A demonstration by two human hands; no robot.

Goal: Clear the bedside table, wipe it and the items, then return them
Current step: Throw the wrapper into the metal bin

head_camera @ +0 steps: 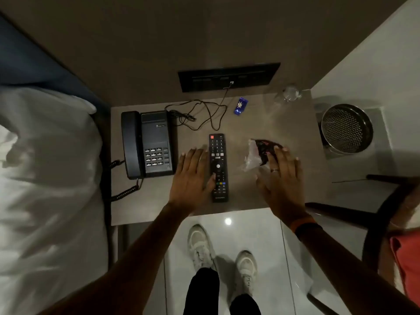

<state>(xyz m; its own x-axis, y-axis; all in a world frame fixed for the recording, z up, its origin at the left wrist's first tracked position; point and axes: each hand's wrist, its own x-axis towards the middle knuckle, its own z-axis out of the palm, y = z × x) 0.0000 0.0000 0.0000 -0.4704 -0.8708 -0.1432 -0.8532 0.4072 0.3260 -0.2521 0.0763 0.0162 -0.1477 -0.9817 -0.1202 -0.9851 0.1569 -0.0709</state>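
The grey bedside table (159, 201) holds a black telephone (147, 144) at the left, a black remote control (218, 168) in the middle, a small blue packet (240, 106) and a clear glass (291, 93) at the back. A crumpled wrapper, dark and pale (259, 152), lies at the right. My left hand (193, 178) lies flat beside the remote, thumb touching its edge, fingers apart. Spread over the table, my right hand (281, 180) has its fingertips at the wrapper. Neither hand grips anything.
A black cable (204, 114) runs from a wall socket panel (228, 77) across the table's back. A bed with white linen (45, 178) is at the left. A perforated metal bin (346, 129) and a dark chair (375, 214) stand at the right. My shoes (222, 253) are on the tiled floor.
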